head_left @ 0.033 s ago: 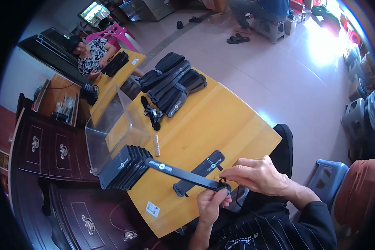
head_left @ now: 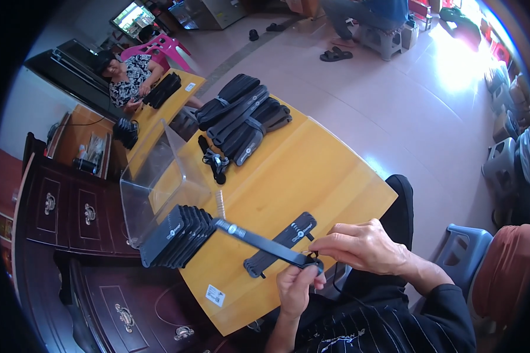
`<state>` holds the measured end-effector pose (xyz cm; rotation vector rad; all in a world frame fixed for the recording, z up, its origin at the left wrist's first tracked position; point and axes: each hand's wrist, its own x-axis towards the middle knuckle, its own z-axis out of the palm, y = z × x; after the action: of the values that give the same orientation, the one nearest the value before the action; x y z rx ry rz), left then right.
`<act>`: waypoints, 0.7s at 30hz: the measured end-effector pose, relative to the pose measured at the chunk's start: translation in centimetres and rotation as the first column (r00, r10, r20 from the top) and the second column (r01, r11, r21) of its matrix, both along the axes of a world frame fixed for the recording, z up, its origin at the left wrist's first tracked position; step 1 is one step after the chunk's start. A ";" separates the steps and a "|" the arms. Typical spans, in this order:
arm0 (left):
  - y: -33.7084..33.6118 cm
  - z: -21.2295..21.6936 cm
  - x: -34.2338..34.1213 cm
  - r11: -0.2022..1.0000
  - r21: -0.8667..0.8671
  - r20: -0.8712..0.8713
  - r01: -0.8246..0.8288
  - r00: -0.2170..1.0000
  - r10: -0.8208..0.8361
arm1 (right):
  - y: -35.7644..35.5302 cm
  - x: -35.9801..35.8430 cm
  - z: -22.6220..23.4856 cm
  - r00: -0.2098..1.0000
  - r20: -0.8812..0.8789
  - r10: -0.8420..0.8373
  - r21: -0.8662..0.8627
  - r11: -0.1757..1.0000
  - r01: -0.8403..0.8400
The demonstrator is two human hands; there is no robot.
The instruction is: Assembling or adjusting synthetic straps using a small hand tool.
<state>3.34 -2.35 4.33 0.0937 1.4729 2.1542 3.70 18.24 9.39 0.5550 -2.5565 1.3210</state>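
Note:
A long dark grey strap with a round pale printed mark stretches over the table, its near end pinched between the thumb and fingers of my left hand. Beside that end, my right hand is closed, thumb against forefinger, on something thin that I cannot make out. A small black loop sits at the strap's end between both hands. Under the held strap lies a flat pile of similar dark straps. A thicker stack of folded straps stands on the table's left side.
Tied strap bundles and a small black item with cord lie on the far part of the yellow table. A clear plastic box stands left. Another person works at the far table. A blue stool is right.
The strap's far end has swung slightly to the right and is a little blurred. Both hands stay almost in the same place.

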 end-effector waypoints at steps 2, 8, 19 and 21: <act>0.7 0.2 -0.6 0.978 0.183 0.043 -0.097 0.995 0.090 | 0.4 0.1 0.2 0.997 0.065 0.051 0.017 0.998 -0.052; 0.6 -0.8 -1.6 0.953 0.151 -0.013 -0.264 0.963 0.269 | 0.0 -1.1 3.2 0.976 -0.111 0.187 -0.440 0.871 -0.217; 1.8 1.3 -0.4 0.975 0.175 -0.065 -0.134 0.987 0.148 | 0.2 -1.4 9.1 0.890 -0.046 0.454 -0.528 0.745 -0.407; 1.3 1.1 -0.2 0.972 0.189 -0.089 -0.138 0.984 0.157 | 0.1 -1.4 9.2 0.900 -0.090 0.427 -0.469 0.779 -0.416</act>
<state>3.17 -1.09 5.40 0.1675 1.3733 2.4360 2.33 18.36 18.55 1.0467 -2.0480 2.0317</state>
